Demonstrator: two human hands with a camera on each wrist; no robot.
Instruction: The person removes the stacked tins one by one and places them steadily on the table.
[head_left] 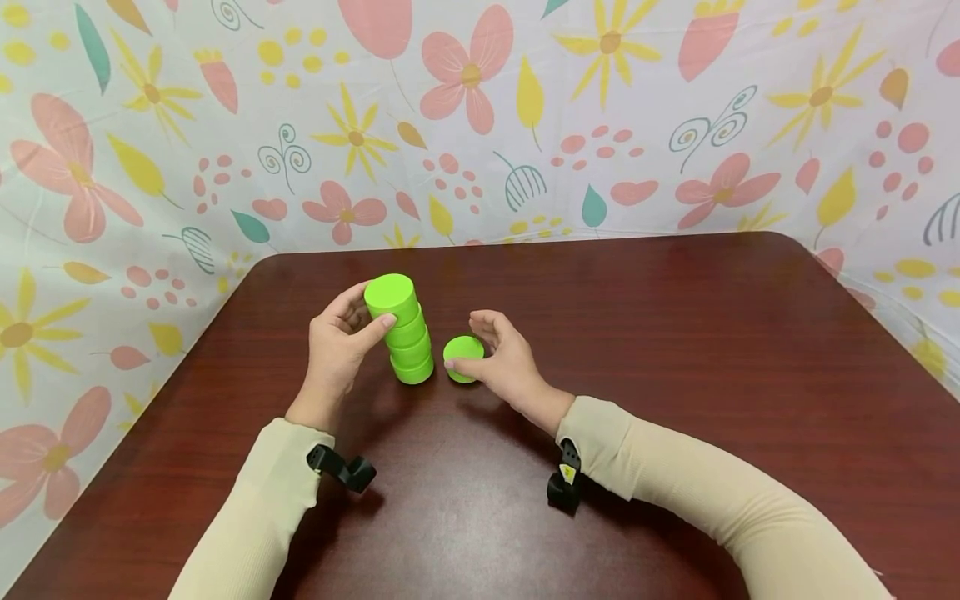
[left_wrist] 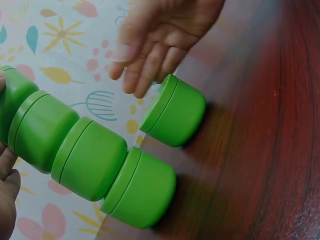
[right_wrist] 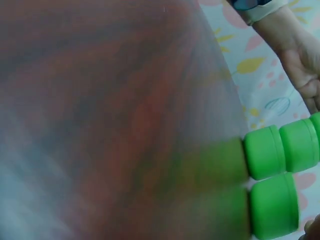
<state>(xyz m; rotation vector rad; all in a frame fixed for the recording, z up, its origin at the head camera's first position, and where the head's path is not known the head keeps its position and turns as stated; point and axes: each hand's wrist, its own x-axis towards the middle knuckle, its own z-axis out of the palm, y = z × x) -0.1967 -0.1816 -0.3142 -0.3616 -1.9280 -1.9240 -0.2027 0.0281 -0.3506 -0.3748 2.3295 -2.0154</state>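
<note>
Several bright green lidded jars form a leaning stack (head_left: pixel 408 342) (left_wrist: pixel 90 160) on the dark red-brown table (head_left: pixel 675 375). My left hand (head_left: pixel 372 306) grips the top jar (head_left: pixel 390 296) between thumb and fingers. One more green jar (head_left: pixel 463 358) (left_wrist: pixel 177 112) stands alone just right of the stack's base. My right hand (head_left: pixel 465 340) is cupped over it, thumb at its front edge. In the left wrist view its fingers (left_wrist: pixel 145 65) are stretched out just above the lid and do not close on it. The right wrist view is blurred and shows the lower jars (right_wrist: pixel 272 150) and the single jar (right_wrist: pixel 275 205).
A floral cloth (head_left: pixel 525 125) hangs behind and along both sides of the table. The table's back edge runs close behind the jars. Bare tabletop lies to the right and in front of the hands.
</note>
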